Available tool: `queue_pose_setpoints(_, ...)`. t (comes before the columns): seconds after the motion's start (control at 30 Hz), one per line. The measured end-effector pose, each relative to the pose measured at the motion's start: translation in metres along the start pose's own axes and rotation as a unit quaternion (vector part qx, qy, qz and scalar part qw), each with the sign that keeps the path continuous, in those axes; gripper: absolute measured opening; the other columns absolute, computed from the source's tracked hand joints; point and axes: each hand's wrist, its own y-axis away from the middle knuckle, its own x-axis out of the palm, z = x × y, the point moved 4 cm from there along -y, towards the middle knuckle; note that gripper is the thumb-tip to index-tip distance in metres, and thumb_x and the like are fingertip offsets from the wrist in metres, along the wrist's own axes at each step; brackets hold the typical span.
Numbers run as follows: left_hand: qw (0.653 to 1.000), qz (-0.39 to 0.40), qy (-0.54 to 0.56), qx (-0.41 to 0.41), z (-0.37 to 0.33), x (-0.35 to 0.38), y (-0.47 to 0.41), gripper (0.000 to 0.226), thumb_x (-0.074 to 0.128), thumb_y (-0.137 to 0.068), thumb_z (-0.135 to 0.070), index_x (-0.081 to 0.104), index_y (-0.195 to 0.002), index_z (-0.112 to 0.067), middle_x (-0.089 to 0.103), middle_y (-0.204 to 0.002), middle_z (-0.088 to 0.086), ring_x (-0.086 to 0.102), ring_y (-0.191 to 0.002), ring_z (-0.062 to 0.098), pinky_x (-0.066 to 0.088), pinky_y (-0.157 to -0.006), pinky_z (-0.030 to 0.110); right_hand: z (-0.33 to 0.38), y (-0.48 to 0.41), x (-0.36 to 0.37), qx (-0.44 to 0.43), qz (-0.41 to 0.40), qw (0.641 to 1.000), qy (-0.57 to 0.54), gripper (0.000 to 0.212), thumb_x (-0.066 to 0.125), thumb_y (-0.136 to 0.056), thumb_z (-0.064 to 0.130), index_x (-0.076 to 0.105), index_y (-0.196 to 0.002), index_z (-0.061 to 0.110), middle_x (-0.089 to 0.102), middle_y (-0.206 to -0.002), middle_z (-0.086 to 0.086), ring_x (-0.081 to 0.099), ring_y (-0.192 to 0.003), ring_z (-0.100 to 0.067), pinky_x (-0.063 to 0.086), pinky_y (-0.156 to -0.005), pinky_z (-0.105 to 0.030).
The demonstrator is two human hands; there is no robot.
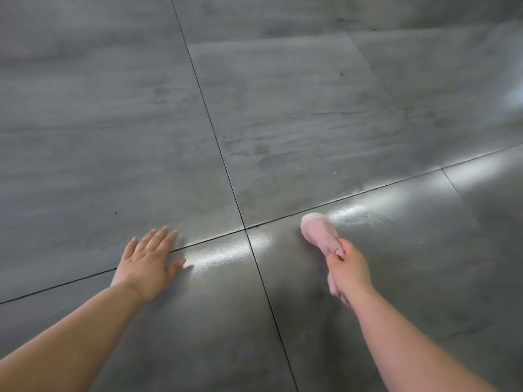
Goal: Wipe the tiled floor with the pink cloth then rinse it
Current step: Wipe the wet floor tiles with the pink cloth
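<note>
right hand (349, 271) gripping blurred pink cloth (318, 232), fingers hidden

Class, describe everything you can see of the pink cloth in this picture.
The pale pink fuzzy cloth is bunched into a thick roll, not spread flat. The right hand grips its near end, and a little pink shows below the fist. Its rounded far end appears to press on the grey tiled floor, near a grout line, beside a shiny patch.
</note>
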Motion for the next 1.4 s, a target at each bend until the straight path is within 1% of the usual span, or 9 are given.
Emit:
queue_pose_setpoints(0.13, 0.999, -0.010, 0.039, 0.009, -0.003, -0.056, 0.020, 0.057, 0.027, -0.095, -0.041, 0.004, -0.144, -0.025, 0.000, -0.157, -0.004, -0.003, -0.145, 0.013, -0.002, -0.118, 0.033, 0.059, 0.034, -0.058, 0.032, -0.013, 0.998, -0.058, 0.013, 0.036, -0.092, 0.007, 0.049, -0.096, 0.008, 0.051, -0.063, -0.009, 0.049, -0.055, -0.024, 0.034, -0.051, -0.027)
queue_pose_setpoints(0.33, 0.996, -0.011, 0.084, 0.016, -0.001, -0.110, 0.016, 0.060, 0.034, -0.093, -0.043, 0.004, -0.143, -0.033, 0.002, -0.157, -0.006, -0.003, -0.145, 0.013, -0.003, -0.118, 0.034, 0.117, 0.034, -0.105, 0.001, -0.019, 0.989, -0.148, 0.016, 0.048, -0.086, 0.027, 0.046, -0.087, 0.011, 0.054, -0.078, -0.015, 0.046, -0.055, -0.021, 0.039, -0.042, -0.018)
queue_pose_setpoints(0.5, 0.995, 0.006, 0.095, -0.026, 0.001, -0.089, -0.033, 0.063, 0.037, -0.091, -0.046, 0.003, -0.143, -0.035, -0.001, -0.157, -0.005, -0.002, -0.145, 0.013, -0.001, -0.118, 0.034, 0.098, -0.041, -0.053, -0.013, -0.062, 0.995, -0.072, 0.035, 0.036, -0.095, 0.010, 0.043, -0.129, 0.015, 0.054, -0.110, -0.012, 0.056, -0.101, -0.034, 0.044, -0.079, -0.033)
queue_pose_setpoints(0.63, 0.994, 0.062, 0.074, -0.043, -0.015, -0.058, -0.068, 0.069, 0.037, -0.091, -0.047, -0.006, -0.143, -0.032, -0.006, -0.156, -0.004, -0.003, -0.145, 0.014, 0.000, -0.118, 0.033, 0.076, -0.089, 0.030, -0.052, 0.054, 0.985, 0.154, 0.056, 0.030, -0.090, 0.031, 0.024, -0.144, 0.016, 0.032, -0.147, -0.012, 0.036, -0.131, -0.034, 0.031, -0.106, -0.040)
queue_pose_setpoints(0.7, 0.994, 0.079, 0.055, -0.046, -0.030, -0.051, -0.096, 0.072, 0.036, -0.091, -0.049, -0.010, -0.143, -0.031, -0.010, -0.156, -0.004, -0.005, -0.145, 0.015, 0.000, -0.118, 0.033, 0.069, -0.104, 0.060, -0.126, 0.058, 0.935, 0.326, 0.064, 0.035, -0.082, 0.040, 0.028, -0.141, 0.017, 0.032, -0.146, -0.016, 0.033, -0.131, -0.042, 0.027, -0.108, -0.052)
queue_pose_setpoints(0.87, 0.995, 0.067, 0.042, -0.055, -0.067, -0.049, -0.160, 0.082, 0.043, -0.086, -0.055, -0.012, -0.143, -0.031, -0.016, -0.155, -0.004, -0.013, -0.144, 0.017, 0.001, -0.118, 0.034, 0.047, -0.145, 0.055, -0.224, 0.022, 0.925, 0.307, 0.053, 0.040, -0.070, 0.034, 0.046, -0.121, 0.019, 0.050, -0.127, -0.016, 0.051, -0.111, -0.044, 0.017, -0.106, -0.046)
queue_pose_setpoints(0.97, 0.996, 0.059, 0.008, -0.073, -0.069, -0.040, -0.173, 0.090, 0.048, -0.084, -0.052, -0.017, -0.142, -0.026, -0.021, -0.154, 0.000, -0.018, -0.143, 0.019, -0.003, -0.119, 0.035, 0.026, -0.195, 0.014, -0.150, -0.038, 0.945, 0.288, 0.058, 0.034, -0.069, 0.031, 0.045, -0.123, 0.013, 0.059, -0.121, -0.028, 0.057, -0.109, -0.049, 0.035, -0.100, -0.056)
queue_pose_setpoints(1.1, 0.996, 0.042, 0.009, -0.081, -0.062, -0.033, -0.174, 0.099, 0.049, -0.082, -0.055, -0.028, -0.135, -0.021, -0.021, -0.154, 0.001, -0.021, -0.142, 0.019, -0.008, -0.117, 0.036, 0.039, -0.226, -0.003, 0.014, -0.098, 0.976, 0.196, 0.086, 0.011, -0.066, 0.042, 0.038, -0.139, 0.005, 0.032, -0.144, -0.031, 0.027, -0.132, -0.051, 0.016, -0.109, -0.059)
queue_pose_setpoints(1.4, 0.993, 0.004, 0.106, -0.059, -0.051, -0.030, -0.175, 0.105, 0.060, -0.076, -0.051, -0.026, -0.123, -0.013, -0.026, -0.135, -0.015, -0.023, -0.133, 0.005, -0.017, -0.111, 0.030, 0.153, -0.144, 0.133, -0.428, 0.027, 0.858, 0.282, 0.051, 0.040, -0.072, 0.032, 0.045, -0.122, 0.026, 0.052, -0.131, -0.003, 0.043, -0.120, -0.032, 0.038, -0.103, -0.049)
